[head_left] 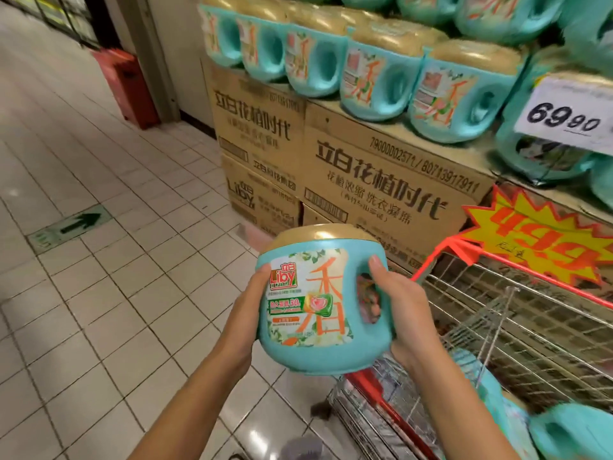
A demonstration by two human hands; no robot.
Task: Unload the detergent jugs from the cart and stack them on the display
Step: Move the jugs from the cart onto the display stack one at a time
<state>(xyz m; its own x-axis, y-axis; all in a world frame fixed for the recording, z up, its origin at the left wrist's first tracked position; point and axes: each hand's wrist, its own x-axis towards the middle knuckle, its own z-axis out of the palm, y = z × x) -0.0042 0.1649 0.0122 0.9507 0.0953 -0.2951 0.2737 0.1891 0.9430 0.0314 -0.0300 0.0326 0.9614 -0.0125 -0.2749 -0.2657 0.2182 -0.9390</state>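
Now grips a teal Liby detergent jug (308, 307) upright, gold cap up, left hand (255, 303) clasping the label side and right hand (398, 307) curled round the handle, probably for steadiness, above the wire cart (547, 333) corner, below the jug row (374, 78) on cardboard cartons (381, 180).

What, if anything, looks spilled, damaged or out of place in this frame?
Nothing stands out. The jug held between the left hand and right hand is capped and undented, with no leak showing. The row of jugs on the cardboard boxes sits evenly. The floor by the cart shows no spill.
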